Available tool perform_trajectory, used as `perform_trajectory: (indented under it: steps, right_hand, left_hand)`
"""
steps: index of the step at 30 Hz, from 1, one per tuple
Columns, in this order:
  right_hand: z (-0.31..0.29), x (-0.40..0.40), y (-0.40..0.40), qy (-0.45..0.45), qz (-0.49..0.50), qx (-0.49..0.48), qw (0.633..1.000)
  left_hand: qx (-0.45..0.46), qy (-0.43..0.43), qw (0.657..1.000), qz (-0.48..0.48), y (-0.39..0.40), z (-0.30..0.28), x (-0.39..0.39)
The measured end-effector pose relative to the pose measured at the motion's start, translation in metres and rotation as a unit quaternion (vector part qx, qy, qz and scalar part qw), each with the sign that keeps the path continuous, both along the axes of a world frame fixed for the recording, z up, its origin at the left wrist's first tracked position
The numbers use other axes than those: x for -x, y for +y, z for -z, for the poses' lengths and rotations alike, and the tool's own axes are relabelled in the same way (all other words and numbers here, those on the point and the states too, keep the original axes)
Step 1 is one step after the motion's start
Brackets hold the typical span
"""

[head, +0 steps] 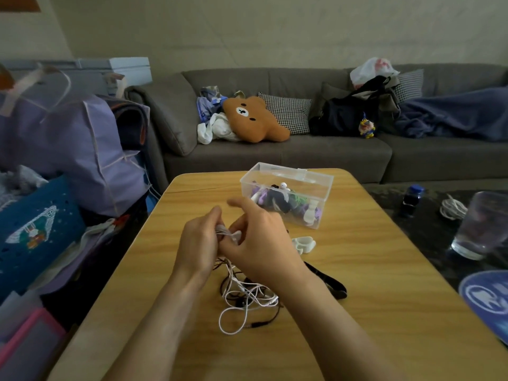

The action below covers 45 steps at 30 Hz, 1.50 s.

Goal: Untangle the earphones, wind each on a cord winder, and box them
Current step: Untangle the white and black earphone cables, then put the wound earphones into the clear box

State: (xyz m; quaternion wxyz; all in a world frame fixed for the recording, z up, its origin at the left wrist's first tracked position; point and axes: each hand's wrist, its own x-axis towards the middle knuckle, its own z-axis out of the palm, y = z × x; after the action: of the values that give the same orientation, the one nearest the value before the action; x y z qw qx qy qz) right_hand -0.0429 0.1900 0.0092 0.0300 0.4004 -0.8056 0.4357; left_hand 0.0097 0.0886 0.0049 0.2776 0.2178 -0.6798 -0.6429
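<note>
Box [316, 185] behind hands — winder [303, 244] right, tangle [247, 295] below.

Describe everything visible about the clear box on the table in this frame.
The clear box is a rectangular container of transparent plastic, lid off or open, standing upright on the far part of the wooden table, beyond the right hand. A small clear tab shows on its far rim. Inside lies a heap of earphones and winders in white, black, purple and green. Neither hand touches it.
</note>
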Motion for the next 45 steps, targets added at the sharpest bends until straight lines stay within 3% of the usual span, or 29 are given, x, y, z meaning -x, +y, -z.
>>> perform_trajectory:
  steps: [2, 5, 10, 16, 19, 21, 22, 23, 25, 27, 29, 33, 41, 45]
  right_hand:
    - [0.002, 0.005, 0.008, 0.07, 0.016, -0.042, 0.997]
    - [0.008, 0.011, 0.018, 0.087, 0.006, -0.056, 0.995]
    - [0.014, 0.017, 0.028, 0.133, -0.005, -0.049, 0.99]
    - [0.017, 0.026, 0.034, 0.174, -0.004, -0.009, 0.985]
    - [0.017, 0.025, 0.035, 0.168, -0.007, -0.037, 0.985]
    - [0.017, 0.032, 0.039, 0.119, 0.004, -0.042, 0.992]
    - [0.016, 0.038, 0.043, 0.075, 0.018, -0.026, 0.997]
    - [0.015, 0.043, 0.048, 0.029, 0.042, -0.004, 0.999]
    - [0.015, 0.054, 0.057, -0.05, 0.099, 0.04, 0.993]
    - [0.017, 0.063, 0.063, -0.096, 0.149, 0.061, 0.982]
    - [0.021, 0.068, 0.064, -0.111, 0.189, 0.063, 0.974]
    - [0.024, 0.071, 0.064, -0.127, 0.211, 0.071, 0.966]
    - [0.019, 0.067, 0.061, -0.166, 0.212, 0.104, 0.957]
    - [0.019, 0.065, 0.06, -0.17, 0.215, 0.09, 0.958]
  left_hand:
    - [0.061, 0.001, 0.998, 0.025, 0.004, 0.001, 0.004]
    - [0.117, -0.006, 0.993, 0.024, 0.015, 0.001, 0.011]
    - [0.094, -0.06, 0.992, -0.067, 0.021, 0.001, 0.02]
    - [0.113, -0.095, 0.986, -0.08, 0.025, 0.006, 0.032]
    - [-0.04, -0.098, 0.994, -0.005, 0.019, 0.003, 0.035]
    - [-0.178, -0.045, 0.982, 0.052, 0.016, -0.004, 0.033]
    - [-0.201, -0.017, 0.978, 0.042, 0.013, -0.005, 0.033]
    - [-0.167, -0.01, 0.986, 0.014, 0.01, -0.004, 0.036]
    - [0.043, -0.068, 0.996, -0.031, 0.004, 0.003, 0.046]
    - [0.25, -0.118, 0.961, 0.027, 0.003, 0.013, 0.057]
    - [0.344, -0.155, 0.92, 0.107, 0.004, 0.026, 0.07]
    - [0.379, -0.213, 0.881, 0.187, 0.008, 0.044, 0.083]
    - [0.334, -0.175, 0.923, 0.079, -0.003, 0.038, 0.08]
    - [0.363, -0.271, 0.876, 0.164, -0.004, 0.033, 0.073]
